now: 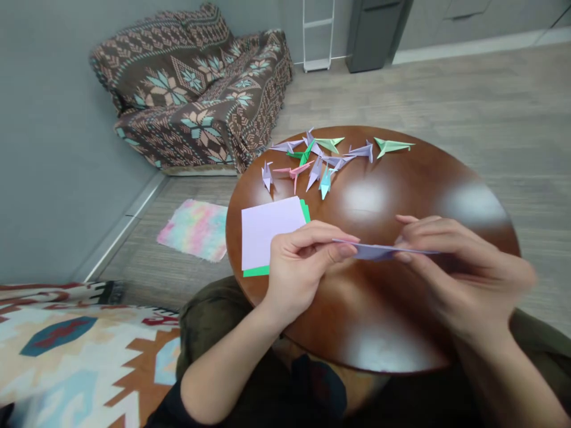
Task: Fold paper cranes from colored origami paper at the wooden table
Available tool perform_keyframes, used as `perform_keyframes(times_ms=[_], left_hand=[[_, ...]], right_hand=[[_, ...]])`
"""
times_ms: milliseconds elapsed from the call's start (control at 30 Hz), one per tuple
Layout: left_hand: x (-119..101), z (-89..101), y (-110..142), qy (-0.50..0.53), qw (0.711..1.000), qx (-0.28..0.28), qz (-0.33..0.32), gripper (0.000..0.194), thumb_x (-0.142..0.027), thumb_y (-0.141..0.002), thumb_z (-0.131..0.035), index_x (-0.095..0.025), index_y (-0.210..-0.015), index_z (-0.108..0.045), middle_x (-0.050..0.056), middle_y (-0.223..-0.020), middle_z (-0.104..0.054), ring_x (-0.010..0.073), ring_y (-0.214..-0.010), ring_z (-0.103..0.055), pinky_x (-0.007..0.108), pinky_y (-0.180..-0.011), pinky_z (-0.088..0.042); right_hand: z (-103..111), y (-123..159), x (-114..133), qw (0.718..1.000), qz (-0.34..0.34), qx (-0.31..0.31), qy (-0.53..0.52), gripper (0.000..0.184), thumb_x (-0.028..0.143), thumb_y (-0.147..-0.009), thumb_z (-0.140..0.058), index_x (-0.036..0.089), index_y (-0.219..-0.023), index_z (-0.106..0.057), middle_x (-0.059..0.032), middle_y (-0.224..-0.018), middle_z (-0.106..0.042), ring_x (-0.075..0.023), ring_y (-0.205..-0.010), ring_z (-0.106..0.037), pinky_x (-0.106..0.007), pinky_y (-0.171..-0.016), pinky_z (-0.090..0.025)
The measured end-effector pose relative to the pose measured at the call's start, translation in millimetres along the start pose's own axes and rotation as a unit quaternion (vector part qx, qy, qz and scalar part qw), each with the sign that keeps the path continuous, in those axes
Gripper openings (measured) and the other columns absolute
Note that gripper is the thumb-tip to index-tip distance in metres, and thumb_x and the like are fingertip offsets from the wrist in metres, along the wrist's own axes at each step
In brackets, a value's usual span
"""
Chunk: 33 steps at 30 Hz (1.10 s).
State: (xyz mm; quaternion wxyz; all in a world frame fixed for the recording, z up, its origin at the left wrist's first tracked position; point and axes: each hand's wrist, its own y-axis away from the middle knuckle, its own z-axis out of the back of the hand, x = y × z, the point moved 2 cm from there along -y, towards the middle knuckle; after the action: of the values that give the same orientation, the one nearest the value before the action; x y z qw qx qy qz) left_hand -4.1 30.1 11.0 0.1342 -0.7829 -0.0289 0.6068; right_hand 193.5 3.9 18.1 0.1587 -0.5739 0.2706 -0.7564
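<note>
A folded piece of lilac paper (pixel 375 252) is held nearly edge-on above the round table. My left hand (pixel 303 261) pinches its left end between thumb and fingers. At the right end, my right hand (pixel 459 267) grips it the same way, thumb below and fingers above. How the paper is folded underneath cannot be made out. Beside my left hand lies a stack of square paper (pixel 270 232), lilac on top with green sheets (pixel 256 271) showing at the edges.
Several folded paper cranes in lilac, green, pink and blue, such as a pink crane (pixel 293 172) and a pale green crane (pixel 392 146), stand along the far side of the brown table (pixel 357 321). A patterned sofa (pixel 191 95) and a pastel rug (pixel 196 229) are beyond.
</note>
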Motion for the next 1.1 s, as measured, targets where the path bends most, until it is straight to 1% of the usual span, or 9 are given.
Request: perform_keyframes(times_ms=[67, 133, 233, 333, 400, 500, 700, 1033, 1100], left_hand=[[-1.7, -0.3, 1.9, -0.008, 1.0, 0.004, -0.021, 0.005, -0.029, -0.081, -0.089, -0.026, -0.084, -0.086, 0.005, -0.085, -0.08, 0.0146, -0.077, -0.071, 0.024, -0.067, -0.057], [-2.7, -0.1, 2.9, -0.023, 0.999, -0.004, -0.031, 0.005, -0.03, -0.082, -0.088, -0.026, -0.085, -0.087, 0.005, -0.084, -0.079, 0.0148, -0.075, -0.071, 0.025, -0.066, -0.058], [-3.0, 0.2, 3.2, -0.038, 0.999, -0.017, -0.027, 0.01, -0.034, -0.081, -0.088, -0.025, -0.084, -0.086, 0.005, -0.082, -0.079, 0.0139, -0.067, -0.07, 0.026, -0.062, -0.058], [-2.3, -0.2, 2.9, -0.031, 0.999, -0.019, -0.016, 0.011, -0.033, -0.081, -0.089, -0.023, -0.084, -0.086, 0.004, -0.081, -0.079, 0.0111, -0.058, -0.067, 0.025, -0.056, -0.057], [-1.9, -0.6, 2.8, -0.021, 0.999, -0.021, -0.014, 0.01, -0.032, -0.08, -0.089, -0.023, -0.083, -0.086, 0.004, -0.082, -0.079, 0.01, -0.055, -0.066, 0.024, -0.054, -0.057], [-1.6, -1.1, 2.9, -0.009, 1.0, -0.025, -0.015, 0.007, -0.029, -0.08, -0.089, -0.023, -0.082, -0.086, 0.003, -0.083, -0.08, 0.0094, -0.056, -0.066, 0.023, -0.054, -0.058], [-1.1, -1.6, 3.9, -0.024, 0.999, -0.041, 0.008, 0.013, -0.035, -0.08, -0.089, -0.022, -0.082, -0.086, 0.005, -0.083, -0.08, 0.0109, -0.056, -0.067, 0.023, -0.05, -0.058], [-0.1, -2.2, 3.7, -0.02, 0.998, -0.053, 0.002, 0.011, -0.033, -0.08, -0.088, -0.022, -0.081, -0.086, 0.004, -0.081, -0.08, 0.0103, -0.055, -0.066, 0.023, -0.053, -0.059], [-0.1, -2.2, 3.7, -0.014, 0.999, -0.052, -0.004, 0.009, -0.031, -0.081, -0.088, -0.023, -0.08, -0.085, 0.003, -0.08, -0.079, 0.0096, -0.056, -0.066, 0.022, -0.054, -0.059]], right_hand=[[0.3, 0.7, 0.2, 1.0, 0.003, 0.0, -0.006, 0.022, 0.011, -0.084, -0.08, 0.032, -0.084, -0.079, 0.0008, -0.074, -0.074, -0.0231, -0.073, -0.067, -0.058, -0.104, -0.055], [-0.1, 0.7, -0.1, 1.0, -0.002, 0.0, -0.013, 0.021, 0.011, -0.084, -0.08, 0.032, -0.083, -0.079, 0.001, -0.074, -0.073, -0.0224, -0.073, -0.067, -0.057, -0.103, -0.056], [-1.9, 0.2, -1.1, 0.999, -0.023, 0.002, -0.023, 0.017, 0.014, -0.085, -0.08, 0.03, -0.079, -0.078, 0.0013, -0.073, -0.072, -0.0216, -0.071, -0.066, -0.056, -0.101, -0.057], [-3.4, 0.4, -2.2, 0.998, -0.04, 0.01, -0.038, 0.015, 0.016, -0.085, -0.081, 0.028, -0.077, -0.077, 0.0014, -0.072, -0.071, -0.0212, -0.071, -0.066, -0.055, -0.1, -0.059], [-3.8, 1.1, -3.2, 0.997, -0.052, 0.016, -0.047, 0.015, 0.015, -0.085, -0.081, 0.027, -0.076, -0.077, 0.0014, -0.072, -0.07, -0.0209, -0.073, -0.066, -0.055, -0.101, -0.059], [-3.5, 2.2, -4.6, 0.996, -0.062, 0.021, -0.058, 0.016, 0.013, -0.085, -0.081, 0.027, -0.077, -0.077, 0.002, -0.073, -0.069, -0.0196, -0.074, -0.065, -0.053, -0.103, -0.059], [-3.3, 2.3, -5.7, 0.995, -0.073, 0.019, -0.063, 0.016, 0.013, -0.084, -0.082, 0.027, -0.077, -0.078, 0.0021, -0.073, -0.069, -0.0194, -0.074, -0.065, -0.052, -0.102, -0.06], [-4.6, 2.0, -5.7, 0.994, -0.083, 0.025, -0.065, 0.015, 0.014, -0.084, -0.083, 0.027, -0.077, -0.078, 0.0016, -0.073, -0.069, -0.0196, -0.073, -0.065, -0.051, -0.1, -0.061], [-4.7, 1.9, -5.8, 0.994, -0.087, 0.028, -0.066, 0.016, 0.014, -0.084, -0.083, 0.027, -0.077, -0.078, 0.0017, -0.074, -0.069, -0.0194, -0.074, -0.065, -0.05, -0.101, -0.061]])
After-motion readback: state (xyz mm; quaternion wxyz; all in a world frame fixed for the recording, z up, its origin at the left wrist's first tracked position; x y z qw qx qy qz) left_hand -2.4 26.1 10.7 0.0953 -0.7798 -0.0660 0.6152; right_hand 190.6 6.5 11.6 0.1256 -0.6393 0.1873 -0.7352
